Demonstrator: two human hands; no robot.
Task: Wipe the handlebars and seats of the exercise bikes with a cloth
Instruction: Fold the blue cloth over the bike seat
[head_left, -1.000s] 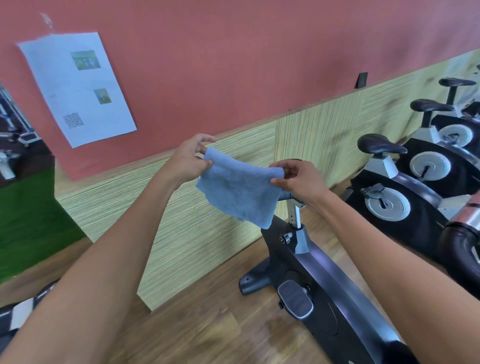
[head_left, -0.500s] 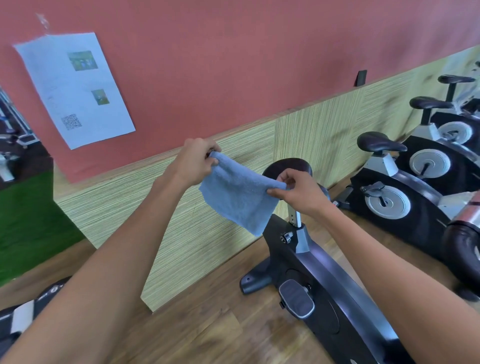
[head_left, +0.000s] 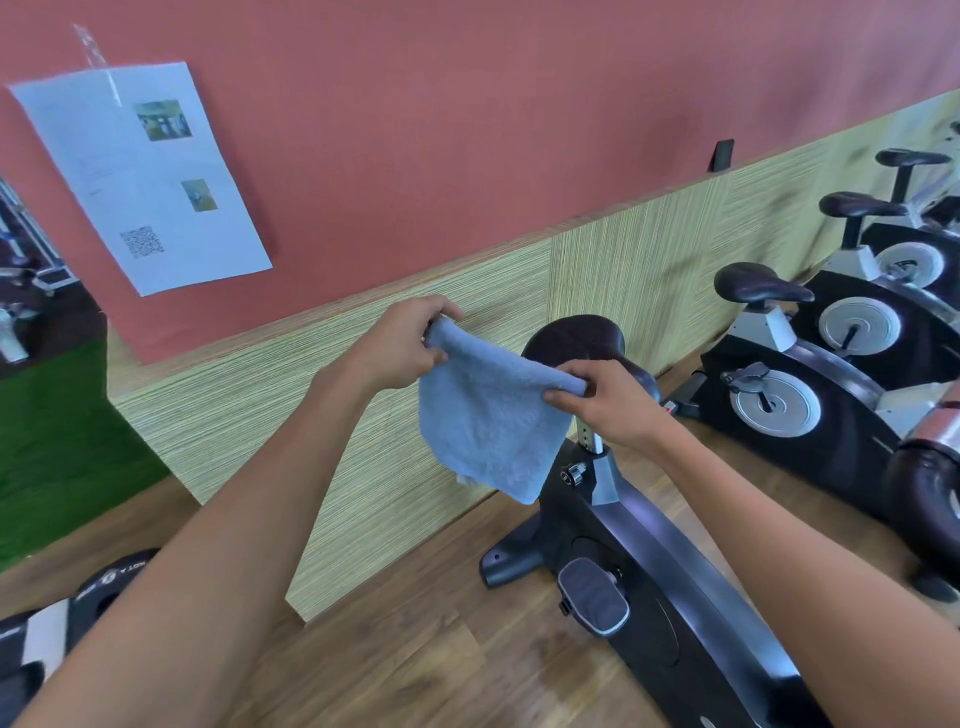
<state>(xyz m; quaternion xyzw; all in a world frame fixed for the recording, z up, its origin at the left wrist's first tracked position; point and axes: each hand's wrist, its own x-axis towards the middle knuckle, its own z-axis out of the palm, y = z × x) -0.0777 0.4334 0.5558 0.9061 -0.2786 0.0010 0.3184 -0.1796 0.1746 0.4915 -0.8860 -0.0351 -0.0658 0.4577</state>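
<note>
Both corners of my blue cloth (head_left: 488, 421) are pinched: left hand (head_left: 400, 345), right hand (head_left: 610, 402). Cloth and right hand partly hide the nearest seat (head_left: 574, 338).

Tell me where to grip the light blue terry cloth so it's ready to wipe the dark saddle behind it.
Keep hold of the light blue terry cloth at its two top corners, as the left hand and right hand pinch it now. It hangs limp below that taut edge, so coming from above should let it drape flat over the dark saddle of the nearest bike.
</note>
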